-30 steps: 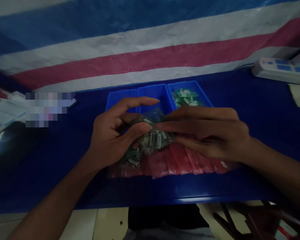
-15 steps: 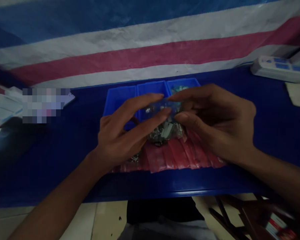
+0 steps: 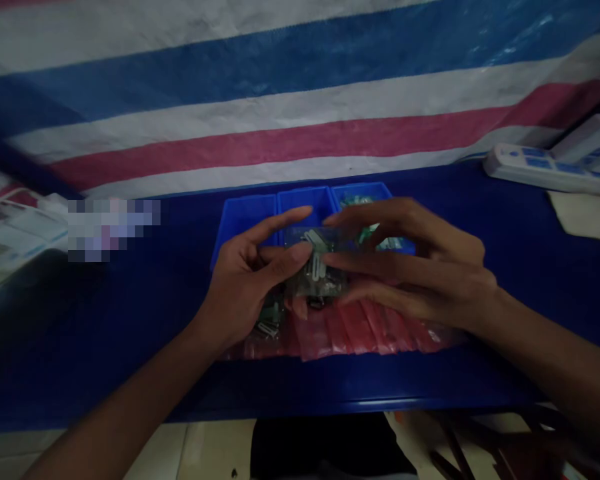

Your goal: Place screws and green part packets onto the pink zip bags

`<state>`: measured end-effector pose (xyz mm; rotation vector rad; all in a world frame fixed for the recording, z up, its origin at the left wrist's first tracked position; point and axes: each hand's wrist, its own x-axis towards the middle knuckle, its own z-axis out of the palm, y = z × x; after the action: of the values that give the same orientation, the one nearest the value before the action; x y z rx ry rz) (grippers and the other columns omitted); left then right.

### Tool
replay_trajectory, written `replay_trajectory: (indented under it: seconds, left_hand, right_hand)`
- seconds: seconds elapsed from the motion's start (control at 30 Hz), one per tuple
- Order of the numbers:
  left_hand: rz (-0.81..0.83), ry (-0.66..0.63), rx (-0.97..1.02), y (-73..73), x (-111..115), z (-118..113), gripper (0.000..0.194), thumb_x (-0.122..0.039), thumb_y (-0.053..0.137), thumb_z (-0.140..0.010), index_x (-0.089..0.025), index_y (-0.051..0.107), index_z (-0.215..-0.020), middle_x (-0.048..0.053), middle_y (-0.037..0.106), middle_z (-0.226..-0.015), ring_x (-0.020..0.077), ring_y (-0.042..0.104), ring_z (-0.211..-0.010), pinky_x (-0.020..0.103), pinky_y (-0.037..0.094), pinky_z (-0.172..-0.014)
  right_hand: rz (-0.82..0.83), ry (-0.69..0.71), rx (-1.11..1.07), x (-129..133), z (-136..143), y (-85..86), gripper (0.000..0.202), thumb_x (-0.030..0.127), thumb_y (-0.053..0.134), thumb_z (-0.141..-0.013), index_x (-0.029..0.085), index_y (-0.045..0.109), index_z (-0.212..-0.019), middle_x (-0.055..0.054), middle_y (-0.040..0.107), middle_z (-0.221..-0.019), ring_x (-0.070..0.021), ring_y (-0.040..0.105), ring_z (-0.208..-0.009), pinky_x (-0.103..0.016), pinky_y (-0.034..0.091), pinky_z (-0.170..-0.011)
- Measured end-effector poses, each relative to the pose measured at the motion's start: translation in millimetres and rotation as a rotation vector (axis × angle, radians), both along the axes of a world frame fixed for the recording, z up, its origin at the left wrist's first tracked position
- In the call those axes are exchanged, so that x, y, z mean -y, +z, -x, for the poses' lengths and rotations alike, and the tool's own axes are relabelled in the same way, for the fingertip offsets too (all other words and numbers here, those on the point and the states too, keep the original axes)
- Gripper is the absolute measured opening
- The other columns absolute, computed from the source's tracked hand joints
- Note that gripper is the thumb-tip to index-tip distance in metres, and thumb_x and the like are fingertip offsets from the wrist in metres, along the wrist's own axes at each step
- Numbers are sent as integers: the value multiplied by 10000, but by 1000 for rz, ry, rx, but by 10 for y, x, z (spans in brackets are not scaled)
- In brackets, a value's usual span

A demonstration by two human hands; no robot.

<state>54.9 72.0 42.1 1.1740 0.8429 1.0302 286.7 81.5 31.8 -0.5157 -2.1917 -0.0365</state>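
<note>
A small clear plastic bag (image 3: 325,280) with pale, loop-shaped metal pieces inside is held up above the table. My left hand (image 3: 245,280) pinches its left side, thumb across the front and index finger raised apart. On the right side, my right hand (image 3: 425,267) has its fingers on the bag, one lying over its front and another near the top edge; its exact grip is partly hidden. Below lies a row of red plastic bags (image 3: 365,327). Another clear bag with metal pieces (image 3: 269,327) rests by my left hand, partly covered by it.
Three blue bins stand side by side behind my hands: a left bin (image 3: 247,208), a middle bin (image 3: 305,199) and a right bin (image 3: 363,190) holding green-tinted packets. A power strip (image 3: 525,163) sits at the back right of the blue table (image 3: 145,280). Striped sheeting hangs behind.
The small bag has turned so its front faces me, with its contents showing. My left thumb has come onto its front, and my right fingers have spread. The camera view has tilted upward.
</note>
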Motion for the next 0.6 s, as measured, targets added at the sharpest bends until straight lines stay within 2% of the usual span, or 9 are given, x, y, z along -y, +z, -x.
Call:
replay_trajectory:
  seconds: [0.1, 0.2, 0.3, 0.33, 0.43, 0.53, 0.6]
  left_hand:
    - [24, -74, 2, 11, -15, 16, 671, -505, 876, -891, -204, 652, -1448, -22, 720, -566, 158, 655, -405, 202, 529, -455]
    - [-53, -92, -18, 35, -37, 45, 698, -598, 795, -936, -183, 623, -1471, 49, 795, -712, 196, 693, -454, 253, 550, -457]
    - [-139, -41, -43, 52, -63, 77, 579, -547, 772, -969, -195, 657, -1414, 56, 806, -747, 194, 715, -515, 268, 574, -513]
    - [-154, -22, -57, 54, -70, 86, 533, -520, 778, -969, -204, 675, -1386, 48, 801, -734, 192, 716, -524, 268, 575, -522]
    - [-169, 11, -83, 52, -85, 102, 442, -449, 794, -960, -214, 701, -1323, 34, 794, -719, 183, 710, -526, 267, 577, -534]
    - [-187, 20, -96, 60, -88, 108, 396, -389, 795, -957, -216, 703, -1301, 22, 798, -727, 174, 712, -530, 266, 594, -560]
    - [-205, 21, -100, 70, -90, 111, 379, -369, 797, -951, -212, 707, -1284, 16, 796, -723, 172, 710, -523, 268, 594, -557]
  right_hand:
    - [9, 53, 13, 10, 13, 34, 159, 211, 622, -1075, 191, 726, -1195, -105, 762, -1171, -183, 753, -1025, -350, 644, -793]
    - [81, -82, -144, -35, -33, 60, 166, 146, 636, -1058, 224, 745, -1155, -25, 805, -1036, -135, 775, -921, -273, 635, -801]
    - [334, -268, -403, -232, -214, 84, 253, 185, 761, -967, 241, 747, -1213, 15, 773, -861, -112, 716, -694, -226, 566, -623]
    - [447, -291, -408, -321, -295, 87, 263, 187, 782, -937, 221, 750, -1196, 20, 742, -785, -111, 679, -630, -224, 524, -567]
    - [681, -352, -189, -569, -506, 64, 90, 252, 757, -944, 197, 783, -1010, -6, 724, -709, -120, 619, -582, -247, 469, -549]
    - [695, -396, -97, -711, -600, 20, 110, 264, 799, -902, 200, 794, -813, -42, 747, -730, -140, 628, -624, -281, 465, -596]
    - [648, -438, -71, -742, -609, 4, 80, 247, 861, -830, 203, 807, -791, -74, 769, -794, -171, 639, -690, -325, 475, -660]
